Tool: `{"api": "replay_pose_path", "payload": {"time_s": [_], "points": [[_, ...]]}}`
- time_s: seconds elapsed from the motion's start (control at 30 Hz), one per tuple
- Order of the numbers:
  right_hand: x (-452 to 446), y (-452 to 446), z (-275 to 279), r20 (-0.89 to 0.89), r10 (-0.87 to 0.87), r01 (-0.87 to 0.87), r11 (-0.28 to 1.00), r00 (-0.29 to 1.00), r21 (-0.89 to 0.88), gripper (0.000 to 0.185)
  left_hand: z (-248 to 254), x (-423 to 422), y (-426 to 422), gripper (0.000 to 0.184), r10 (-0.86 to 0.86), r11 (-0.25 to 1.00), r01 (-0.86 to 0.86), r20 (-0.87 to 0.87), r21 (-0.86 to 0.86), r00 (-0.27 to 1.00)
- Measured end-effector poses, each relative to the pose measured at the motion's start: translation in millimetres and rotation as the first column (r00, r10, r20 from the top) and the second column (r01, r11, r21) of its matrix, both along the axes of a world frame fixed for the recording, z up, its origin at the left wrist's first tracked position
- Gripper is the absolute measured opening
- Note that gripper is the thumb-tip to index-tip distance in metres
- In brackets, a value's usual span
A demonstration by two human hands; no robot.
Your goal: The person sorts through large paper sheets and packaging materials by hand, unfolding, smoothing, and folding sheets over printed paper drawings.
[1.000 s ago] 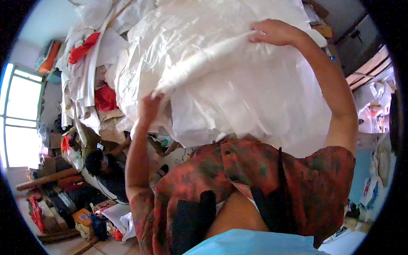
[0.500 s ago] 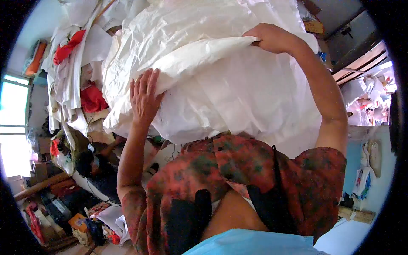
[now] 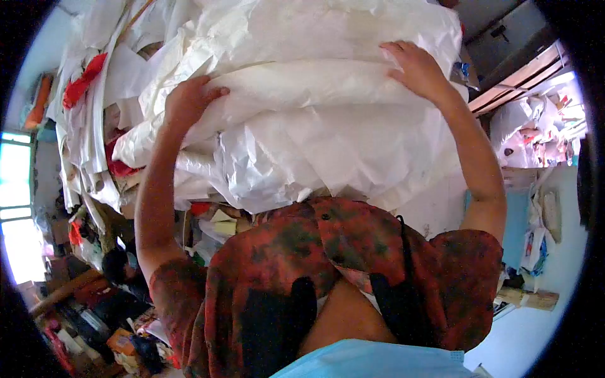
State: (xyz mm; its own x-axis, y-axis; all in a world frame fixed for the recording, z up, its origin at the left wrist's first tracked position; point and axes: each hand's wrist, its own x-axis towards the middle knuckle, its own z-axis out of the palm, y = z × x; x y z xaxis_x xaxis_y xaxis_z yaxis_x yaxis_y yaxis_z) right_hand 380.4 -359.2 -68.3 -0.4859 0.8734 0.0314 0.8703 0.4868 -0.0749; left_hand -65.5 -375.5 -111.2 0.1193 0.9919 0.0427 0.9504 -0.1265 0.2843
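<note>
A large crinkled white sheet (image 3: 353,142), plastic-like, covers the surface in front of my chest. A thick fold (image 3: 302,82) of it runs across from left to right. At the fold's left end, my left hand (image 3: 188,104) is closed on the sheet, its thumb pointing right and most fingers hidden behind the hand. My right hand (image 3: 417,70) rests on the fold's right end. Its fingers and thumb are apart, stretched out over the sheet.
Red cloth (image 3: 85,82) and white material hang at the left. Below them, a person (image 3: 116,266) is low down among clutter, near a wooden beam (image 3: 66,295). Bags (image 3: 535,258) hang on the right wall. A blue mask (image 3: 372,360) shows at the bottom.
My left hand has moved left and up, from lying flat to curled on the sheet. The right hand has let go of the edge and spread out. The fold now lies straighter across.
</note>
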Motion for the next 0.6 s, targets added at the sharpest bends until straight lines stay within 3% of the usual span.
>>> {"api": "replay_pose_path", "payload": {"time_s": [0.03, 0.1, 0.13, 0.17, 0.2, 0.23, 0.27, 0.3, 0.33, 0.37, 0.4, 0.43, 0.47, 0.5, 0.53, 0.57, 0.6], "points": [[-10.4, -16.6, -3.5, -0.03, 0.037, -0.028, 0.966, 0.999, 0.257, 0.06, -1.2, 3.6, -1.9, 0.043, -0.029, 0.976, 0.035, -0.029, 0.216, 0.999], [-33.8, -46.8, -11.8, -0.012, 0.207, -0.19, 0.92, 0.978, 0.344, 0.063, -6.2, 9.3, -14.8, 0.045, -0.083, 0.796, 0.121, -0.091, 0.593, 0.992], [-35.7, -50.2, -19.2, 0.02, 0.234, -0.225, 0.905, 0.972, 0.362, 0.064, -16.0, 8.4, -24.0, 0.049, -0.129, 0.802, 0.116, -0.019, 0.586, 0.991], [-37.6, -53.6, -26.3, 0.051, 0.26, -0.26, 0.888, 0.964, 0.379, 0.064, -37.8, -1.8, -33.0, 0.049, -0.177, 0.743, 0.215, -0.123, 0.634, 0.976], [-35.4, -50.7, -41.1, 0.091, 0.23, -0.247, 0.897, 0.969, 0.366, 0.064, -38.9, 1.2, -49.6, 0.06, -0.32, 0.731, 0.358, -0.172, 0.582, 0.932], [-32.4, -45.0, -53.9, 0.135, 0.201, -0.236, 0.904, 0.97, 0.355, 0.063, -40.0, 8.8, -61.5, 0.072, -0.342, 0.776, 0.43, -0.265, 0.461, 0.902], [-24.6, -34.2, -62.7, 0.021, 0.233, -0.228, 0.922, 0.972, 0.313, 0.057, -48.5, 5.5, -62.5, 0.076, -0.307, 0.783, 0.422, -0.306, 0.457, 0.901], [-24.4, -30.2, -56.2, -0.021, 0.166, -0.161, 0.975, 0.986, 0.154, 0.054, -54.4, 2.4, -62.4, 0.079, -0.266, 0.791, 0.407, -0.343, 0.456, 0.901], [-25.0, -27.5, -42.2, -0.053, 0.097, -0.097, 0.995, 0.994, -0.011, 0.05, -47.8, -2.5, -61.2, 0.075, -0.213, 0.862, 0.319, -0.289, 0.393, 0.933], [-26.3, -26.2, -27.1, -0.076, 0.022, -0.036, 0.983, 0.997, -0.182, 0.047, -45.1, -12.4, -53.7, 0.069, -0.223, 0.849, 0.299, -0.218, 0.436, 0.95], [-30.5, -25.0, -10.0, -0.139, -0.002, -0.042, 0.948, 0.99, -0.315, 0.032, -46.5, -31.3, -39.6, 0.061, -0.241, 0.891, 0.263, -0.106, 0.37, 0.965], [-29.1, -22.9, -2.3, -0.212, 0.0, -0.071, 0.941, 0.977, -0.33, 0.03, -40.7, -42.5, -27.9, 0.054, -0.246, 0.927, 0.233, 0.009, 0.295, 0.969], [-26.3, -19.1, 3.1, -0.28, 0.003, -0.102, 0.935, 0.96, -0.34, 0.029, -31.4, -52.3, -20.5, 0.032, -0.293, 0.896, 0.223, 0.136, 0.384, 0.946], [-24.1, -17.2, 10.3, -0.345, 0.005, -0.134, 0.927, 0.938, -0.35, 0.03, -12.4, -53.3, -10.7, 0.025, -0.263, 0.933, 0.215, 0.138, 0.29, 0.955], [-29.4, -16.7, 26.5, -0.205, -0.073, -0.019, 0.91, 0.976, -0.415, 0.037, 6.5, -54.3, -0.9, 0.023, -0.232, 0.96, 0.204, 0.133, 0.194, 0.964], [-27.4, -10.5, 21.8, -0.137, -0.102, 0.058, 0.953, 0.985, -0.296, 0.039, 21.9, -49.2, 11.3, 0.026, -0.211, 0.973, 0.189, 0.178, 0.136, 0.961], [-23.7, 2.3, 10.9, -0.073, -0.14, 0.126, 0.978, 0.987, -0.164, 0.043, 26.3, -43.6, 26.8, 0.026, -0.217, 0.957, 0.198, 0.072, 0.213, 0.973]]}}
